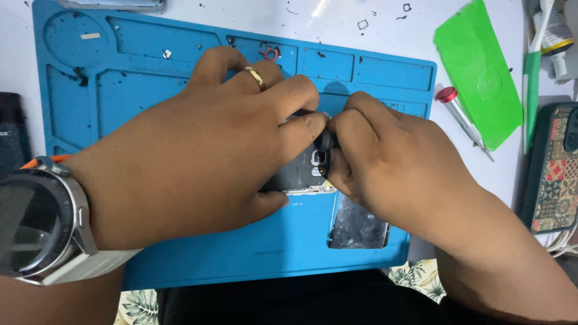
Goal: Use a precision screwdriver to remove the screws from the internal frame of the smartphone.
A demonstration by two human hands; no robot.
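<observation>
My left hand (198,150), with a gold ring and a round wristwatch (42,222), presses down on an opened phone (307,171) lying on a blue repair mat (180,78). Most of the phone is hidden under my hands; only a strip with its camera module and metal frame shows. My right hand (391,162) meets the left at the phone's upper edge, fingers pinched around a small dark part or tool tip (325,139) that I cannot make out. A glossy dark panel (359,227) lies on the mat just below my right hand.
A green plastic sheet (481,72) and a screwdriver with a red cap (460,111) lie right of the mat. A phone in a patterned case (557,171) sits at the far right. Small screws and bits are scattered in the mat's compartments. A dark device (11,138) rests at the left edge.
</observation>
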